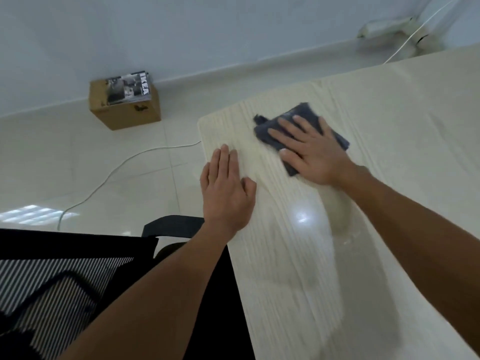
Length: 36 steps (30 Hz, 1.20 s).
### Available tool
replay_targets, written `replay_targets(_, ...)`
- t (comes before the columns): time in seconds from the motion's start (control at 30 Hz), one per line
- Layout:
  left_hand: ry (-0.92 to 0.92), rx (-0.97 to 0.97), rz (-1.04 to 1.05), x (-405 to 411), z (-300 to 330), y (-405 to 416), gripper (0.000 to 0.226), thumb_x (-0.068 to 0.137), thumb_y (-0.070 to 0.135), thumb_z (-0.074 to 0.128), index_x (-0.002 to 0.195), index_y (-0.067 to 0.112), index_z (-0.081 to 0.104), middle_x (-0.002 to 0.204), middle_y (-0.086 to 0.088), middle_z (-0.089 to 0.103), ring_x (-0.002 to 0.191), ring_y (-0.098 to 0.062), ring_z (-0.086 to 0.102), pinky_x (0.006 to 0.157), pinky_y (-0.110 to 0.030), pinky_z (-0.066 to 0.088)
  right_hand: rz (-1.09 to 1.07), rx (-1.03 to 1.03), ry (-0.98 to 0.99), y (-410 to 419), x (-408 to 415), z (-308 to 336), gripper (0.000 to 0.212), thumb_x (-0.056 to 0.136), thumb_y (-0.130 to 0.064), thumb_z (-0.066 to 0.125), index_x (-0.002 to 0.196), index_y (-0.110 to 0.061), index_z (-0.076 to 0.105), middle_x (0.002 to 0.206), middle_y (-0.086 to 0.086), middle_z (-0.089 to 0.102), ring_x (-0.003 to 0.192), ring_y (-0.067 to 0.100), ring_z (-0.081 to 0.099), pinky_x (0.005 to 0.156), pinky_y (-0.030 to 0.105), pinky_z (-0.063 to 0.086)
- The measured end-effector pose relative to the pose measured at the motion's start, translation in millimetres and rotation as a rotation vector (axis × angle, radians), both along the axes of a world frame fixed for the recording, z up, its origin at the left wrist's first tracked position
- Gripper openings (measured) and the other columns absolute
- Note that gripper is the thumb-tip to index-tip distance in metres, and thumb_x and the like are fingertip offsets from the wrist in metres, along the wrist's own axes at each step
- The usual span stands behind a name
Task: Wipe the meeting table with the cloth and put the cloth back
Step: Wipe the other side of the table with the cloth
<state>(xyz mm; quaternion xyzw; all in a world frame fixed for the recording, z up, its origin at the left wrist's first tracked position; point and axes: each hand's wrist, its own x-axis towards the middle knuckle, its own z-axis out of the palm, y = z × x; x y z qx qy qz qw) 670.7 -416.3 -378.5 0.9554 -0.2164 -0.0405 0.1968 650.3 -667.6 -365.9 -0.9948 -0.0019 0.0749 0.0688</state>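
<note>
Dark grey cloth (301,131), folded into a pad, lies flat on the pale wood-grain bench (389,178) near its rounded far-left corner. The right hand (311,152) presses down on it with fingers straight and spread, palm flat; nothing is curled round the fabric, so the hold is by pressure alone, which suits sliding a pad across a surface. The left hand (228,188) rests open on the bench close to its left edge, fingers together and extended, holding nothing; it is well apart from the cloth and probably serves to brace the person's lean across the top. Judging by the cloth's place at the corner, wiping is under way and the return of the cloth is not yet begun; where it belongs cannot be told from this view. A bright reflection (301,216) shows the bench to be glossy.

Surroundings: a chair (65,287) with a striped mesh back and a dark armrest stands just beside the bench's left edge, under the left forearm, and may hinder reach along that side. On the tiled floor (52,157) a cardboard box (124,107) with a magazine (128,88) on top sits near the wall, and a white cable (111,175) runs across the tiles towards the bench corner. Another cable and a white fitting (389,29) lie beyond the far edge. Nothing lies on the bench ahead of the cloth.
</note>
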Motion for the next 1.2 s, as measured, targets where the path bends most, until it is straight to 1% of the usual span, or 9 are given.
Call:
replay_targets(0.17,-0.012,-0.019,-0.001,1.7,-7.7,1.5,0.069,0.104,0.036,0.029,0.167,0.011,0.017,0.176,-0.005,0.008,0.163,-0.018,0.0,0.131,-0.036,-0.004,-0.778,0.057,0.036,-45.0,70.7,7.8,0.065,0.106,-0.06,0.01,0.168,-0.04,0.005,0.178,-0.003,-0.003,0.163,0.032,-0.007,0.121,0.074,-0.01)
replay_targets(0.27,-0.045,-0.037,0.013,3.3,-12.4,3.0,0.067,0.104,0.035,0.027,0.166,0.01,0.023,0.175,-0.005,0.014,0.163,-0.018,0.005,0.13,-0.035,-0.003,-0.978,0.115,0.046,-5.6,117.5,8.2,0.072,0.105,-0.059,0.01,0.17,-0.027,0.0,0.178,0.005,-0.01,0.161,0.041,-0.014,0.115,0.081,-0.012)
replay_targets(0.4,-0.047,-0.1,0.027,2.9,-10.8,0.5,0.068,0.103,0.036,0.019,0.165,0.009,0.024,0.175,-0.006,0.017,0.162,-0.018,0.008,0.131,-0.035,0.0,-0.762,0.1,0.063,66.7,139.4,7.8,0.07,0.107,-0.057,0.009,0.169,-0.028,-0.003,0.177,0.008,-0.013,0.16,0.043,-0.017,0.113,0.081,-0.015)
replay_targets(0.6,-0.053,-0.445,0.153,2.9,-1.9,2.1,0.073,0.098,0.021,0.036,0.166,0.007,0.014,0.176,-0.007,0.007,0.163,-0.015,0.004,0.132,-0.037,0.007,-0.008,-0.008,0.052,136.8,134.7,0.6,0.062,0.109,-0.06,0.018,0.167,-0.042,0.005,0.178,-0.005,-0.002,0.163,0.034,-0.006,0.119,0.079,-0.008)
replay_targets(0.73,-0.05,-0.565,0.261,1.0,-0.2,10.3,0.065,0.102,0.027,0.034,0.163,0.006,0.027,0.173,-0.009,0.022,0.161,-0.02,0.016,0.131,-0.034,0.01,0.273,-0.083,0.08,145.6,111.2,-2.4,0.06,0.109,-0.058,0.032,0.165,-0.05,0.011,0.177,-0.011,-0.008,0.163,0.027,-0.013,0.12,0.078,-0.004)
replay_targets(0.9,0.066,-0.439,0.242,-29.3,7.0,45.4,0.059,0.108,0.038,0.029,0.16,0.012,0.038,0.169,-0.006,0.033,0.157,-0.018,0.026,0.13,-0.038,0.017,0.263,-0.114,0.069,165.8,21.8,-6.4,0.082,0.104,-0.062,0.043,0.168,-0.038,-0.002,0.177,-0.009,-0.013,0.163,0.027,-0.015,0.124,0.072,-0.003)
replay_targets(1.03,0.131,-0.34,0.134,-87.6,19.4,83.4,0.055,0.108,0.038,0.031,0.154,0.012,0.048,0.16,-0.009,0.048,0.151,-0.024,0.039,0.126,-0.043,0.027,0.19,-0.013,0.101,192.2,-81.5,7.5,0.077,0.1,-0.066,0.016,0.169,-0.036,-0.003,0.177,-0.009,-0.009,0.163,0.026,-0.013,0.126,0.069,-0.004)
replay_targets(1.1,0.152,-0.255,0.045,-121.4,23.5,100.5,0.053,0.107,0.041,0.028,0.14,0.01,0.055,0.145,-0.013,0.058,0.138,-0.03,0.05,0.117,-0.051,0.039,0.155,0.051,0.14,208.7,-140.8,11.3,0.081,0.094,-0.064,0.002,0.169,-0.034,-0.002,0.178,-0.008,-0.006,0.163,0.026,-0.013,0.126,0.066,-0.009)
replay_targets(1.2,0.2,-0.157,-0.052,-174.1,33.0,117.4,0.05,0.105,0.042,0.029,0.13,0.007,0.055,0.131,-0.017,0.062,0.125,-0.034,0.056,0.107,-0.053,0.046,0.083,0.104,0.117,231.0,-227.9,10.3,0.069,0.106,-0.058,0.013,0.169,-0.033,0.004,0.178,-0.008,-0.001,0.163,0.027,-0.013,0.126,0.065,-0.008)
